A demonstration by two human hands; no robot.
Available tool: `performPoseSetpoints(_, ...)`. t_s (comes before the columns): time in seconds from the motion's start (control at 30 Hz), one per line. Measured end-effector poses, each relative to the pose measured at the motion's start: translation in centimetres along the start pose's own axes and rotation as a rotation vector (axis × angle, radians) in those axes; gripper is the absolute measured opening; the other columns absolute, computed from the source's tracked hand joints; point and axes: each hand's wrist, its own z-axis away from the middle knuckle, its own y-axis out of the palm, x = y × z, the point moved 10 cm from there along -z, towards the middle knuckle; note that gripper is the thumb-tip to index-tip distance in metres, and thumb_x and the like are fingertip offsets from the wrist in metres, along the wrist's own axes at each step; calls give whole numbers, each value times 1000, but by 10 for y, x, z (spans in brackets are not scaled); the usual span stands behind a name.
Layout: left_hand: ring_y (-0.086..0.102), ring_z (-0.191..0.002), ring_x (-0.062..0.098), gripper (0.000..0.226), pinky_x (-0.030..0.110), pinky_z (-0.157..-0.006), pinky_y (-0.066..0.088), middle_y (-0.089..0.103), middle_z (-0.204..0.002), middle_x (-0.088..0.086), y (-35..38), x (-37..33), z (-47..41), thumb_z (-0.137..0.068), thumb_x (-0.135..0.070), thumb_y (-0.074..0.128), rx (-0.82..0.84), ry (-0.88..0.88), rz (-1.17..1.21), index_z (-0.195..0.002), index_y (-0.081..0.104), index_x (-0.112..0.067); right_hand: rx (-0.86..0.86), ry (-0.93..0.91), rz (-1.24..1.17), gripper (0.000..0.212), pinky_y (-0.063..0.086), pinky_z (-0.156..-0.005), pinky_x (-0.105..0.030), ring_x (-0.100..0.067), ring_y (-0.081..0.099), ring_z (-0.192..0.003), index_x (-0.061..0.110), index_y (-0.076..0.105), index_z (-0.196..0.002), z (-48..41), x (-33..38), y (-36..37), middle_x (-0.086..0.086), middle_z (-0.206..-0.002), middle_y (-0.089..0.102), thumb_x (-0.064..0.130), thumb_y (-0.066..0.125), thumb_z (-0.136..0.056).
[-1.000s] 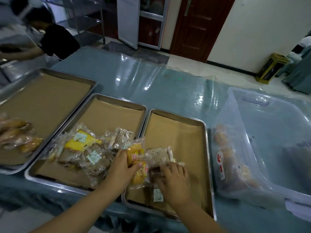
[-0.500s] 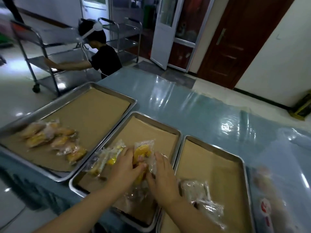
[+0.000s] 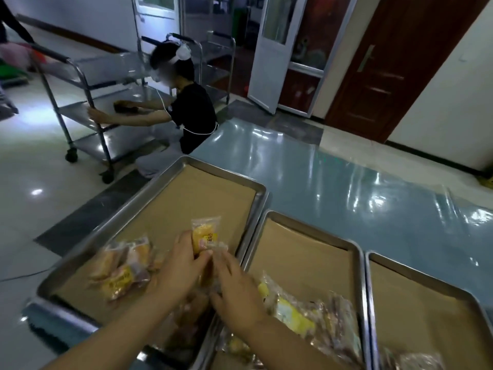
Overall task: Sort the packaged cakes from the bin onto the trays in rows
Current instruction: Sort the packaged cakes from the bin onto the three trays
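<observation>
Three steel trays lined with brown paper lie side by side: the left tray [image 3: 149, 193], the middle tray [image 3: 314, 225] and the right tray [image 3: 426, 279]. My left hand [image 3: 181, 265] grips a yellow packaged cake [image 3: 205, 233] upright over the left tray. Beside it, my right hand [image 3: 234, 284] has its fingers on clear wrappers under that cake. A small pile of yellow cakes [image 3: 125, 265] lies on the left tray. More packaged cakes [image 3: 306, 313] lie heaped at the near end of the middle tray. The bin is out of view.
The trays rest on a table under a shiny blue plastic cover [image 3: 333, 180]. Beyond the left tray a person in black [image 3: 192, 113] crouches at a steel trolley [image 3: 88, 84]. A white door [image 3: 282, 49] and brown door [image 3: 394, 65] stand behind.
Both hands have carried the yellow cake leftwards from the right tray across the middle tray to the left tray. The view swung left, and the bin left the frame.
</observation>
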Motion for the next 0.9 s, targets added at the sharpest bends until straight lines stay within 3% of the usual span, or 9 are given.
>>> performPoseSetpoints(0.07,54,-103,15,51,26,-76,46,48,-116,-5,1,15,-10,-83,-31,65,42,0,12,-124,37,-26,48,33,-19,80,41,-98,-32,-24,42,-124,32,1,-148,-10,3,15,6,-155,9,24,53,-89)
performPoseSetpoints(0.17,49,-120,19,89,44,-100,41,36,-144,-4,7,32,-20,-83,-28,66,103,-46,53,-144,2,-40,101,74,-14,68,43,-98,-36,-26,47,-118,31,12,-147,-16,4,32,3,-153,15,31,51,-91)
performPoseSetpoints(0.27,47,-123,22,86,40,-98,39,15,-155,1,16,36,-28,-88,-31,58,153,57,-191,-145,-5,-35,179,57,123,54,33,-103,-40,-29,41,-122,20,29,-142,-17,2,44,-5,-149,25,33,46,-92)
performPoseSetpoints(0.37,24,-138,26,81,41,-106,28,2,-157,6,27,38,-34,-88,-30,56,187,207,-473,-149,2,-25,204,68,204,47,25,-105,-38,-27,42,-120,18,39,-136,-17,-1,49,-6,-141,35,38,41,-93)
performPoseSetpoints(0.5,15,-141,29,69,49,-106,25,19,-155,7,35,41,-37,-82,-26,63,220,302,-631,-143,31,-26,151,104,182,44,20,-108,-35,-22,43,-119,23,43,-132,-19,-3,49,-2,-132,47,40,36,-93)
performPoseSetpoints(0.7,33,-131,30,43,44,-104,34,47,-137,11,40,18,-39,-80,-19,66,180,347,-477,-123,57,-17,60,183,127,40,24,-106,-32,-19,41,-122,20,52,-128,-15,-19,29,1,-130,49,31,41,-91)
performPoseSetpoints(0.8,46,-116,34,40,44,-96,41,58,-118,13,44,-22,-33,-69,-3,74,128,445,-310,-108,66,-10,-52,190,55,39,30,-102,-32,-19,48,-115,19,59,-122,-9,-26,0,0,-122,58,25,43,-87)
performPoseSetpoints(0.9,49,-113,33,34,42,-95,41,59,-118,13,55,-62,-25,-72,-3,73,140,497,-198,-105,66,-9,-218,196,46,31,39,-92,-34,-24,59,-102,15,67,-110,5,-35,-42,-3,-109,66,15,50,-84)
